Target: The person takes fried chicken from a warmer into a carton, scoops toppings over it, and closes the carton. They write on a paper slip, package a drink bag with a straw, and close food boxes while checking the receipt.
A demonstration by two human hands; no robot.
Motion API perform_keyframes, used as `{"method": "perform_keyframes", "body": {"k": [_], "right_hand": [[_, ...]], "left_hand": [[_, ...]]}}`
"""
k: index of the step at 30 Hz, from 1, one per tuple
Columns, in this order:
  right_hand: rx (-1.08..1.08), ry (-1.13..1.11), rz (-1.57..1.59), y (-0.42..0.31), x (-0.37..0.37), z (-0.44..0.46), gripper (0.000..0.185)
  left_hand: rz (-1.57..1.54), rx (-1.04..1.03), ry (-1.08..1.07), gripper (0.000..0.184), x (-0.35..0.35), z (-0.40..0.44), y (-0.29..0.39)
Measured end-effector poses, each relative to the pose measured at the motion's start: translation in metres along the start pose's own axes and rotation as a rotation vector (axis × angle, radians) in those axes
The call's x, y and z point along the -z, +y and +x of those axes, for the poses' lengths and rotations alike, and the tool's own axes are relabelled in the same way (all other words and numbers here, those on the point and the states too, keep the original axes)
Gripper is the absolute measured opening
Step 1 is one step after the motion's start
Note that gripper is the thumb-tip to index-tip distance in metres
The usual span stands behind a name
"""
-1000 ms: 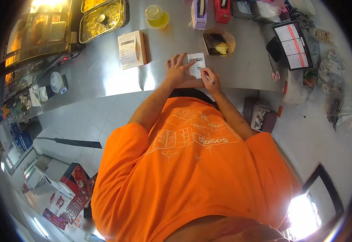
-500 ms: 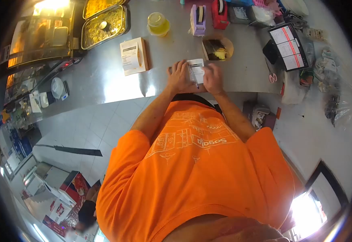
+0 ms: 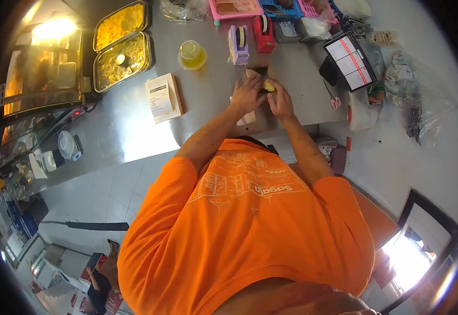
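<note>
An open brown paper takeaway box stands on the metal counter in front of me. It has a dark inside, with a lump of yellow food near its front. My left hand is closed on the left side of the box, fingers over its flap. On the right, my right hand grips the other side, its fingertips beside the yellow food. A white paper slip lies below my left hand, partly hidden by it. The pen seen earlier is not visible.
A closed box with a receipt and a lidded cup of yellow liquid stand left. Behind are a purple tape dispenser and a red one. Scissors and a tablet are right; food trays far left.
Both hands have moved forward from the paper slip and pen to the open takeaway box, and now hold its sides. The box sits closer to the left. The camera view has shifted.
</note>
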State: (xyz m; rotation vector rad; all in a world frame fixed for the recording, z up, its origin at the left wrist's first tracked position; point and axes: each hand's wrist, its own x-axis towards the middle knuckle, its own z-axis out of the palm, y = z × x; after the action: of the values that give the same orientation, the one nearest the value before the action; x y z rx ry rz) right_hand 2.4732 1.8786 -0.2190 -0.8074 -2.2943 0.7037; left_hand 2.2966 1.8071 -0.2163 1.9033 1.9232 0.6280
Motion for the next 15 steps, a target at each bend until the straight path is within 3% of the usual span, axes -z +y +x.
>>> {"method": "perform_keyframes", "body": {"k": [2,5,6,8,9,11,14,15], "right_hand": [[0.061,-0.071,-0.092,0.009,0.002,0.001,0.040],[0.084,-0.314,-0.165,0.007,0.020,0.018,0.041],[0.022,-0.254,-0.046,0.016,0.019,0.022,0.045],[-0.098,-0.138,0.202,0.048,0.009,0.033,0.053],[-0.098,-0.125,0.143,0.054,0.010,0.042,0.060],[-0.097,-0.100,0.031,0.060,0.014,0.059,0.075],[-0.273,-0.206,0.252,0.082,0.011,0.071,0.084],[-0.156,-0.278,0.231,0.081,0.016,0.078,0.082]], "left_hand": [[-0.104,0.032,-0.034,0.054,0.005,0.010,-0.005],[-0.540,0.048,-0.037,0.041,-0.005,0.011,-0.028],[-0.541,-0.006,0.013,0.042,-0.020,0.012,-0.039],[-0.532,-0.018,0.102,0.048,-0.044,0.015,-0.052],[-0.527,0.022,0.139,0.052,-0.046,0.018,-0.052],[-0.510,0.288,0.186,0.067,-0.023,0.017,-0.025],[-0.385,0.289,0.570,0.082,-0.010,0.029,-0.008],[-0.416,0.235,0.474,0.083,-0.005,0.032,-0.011]]}}
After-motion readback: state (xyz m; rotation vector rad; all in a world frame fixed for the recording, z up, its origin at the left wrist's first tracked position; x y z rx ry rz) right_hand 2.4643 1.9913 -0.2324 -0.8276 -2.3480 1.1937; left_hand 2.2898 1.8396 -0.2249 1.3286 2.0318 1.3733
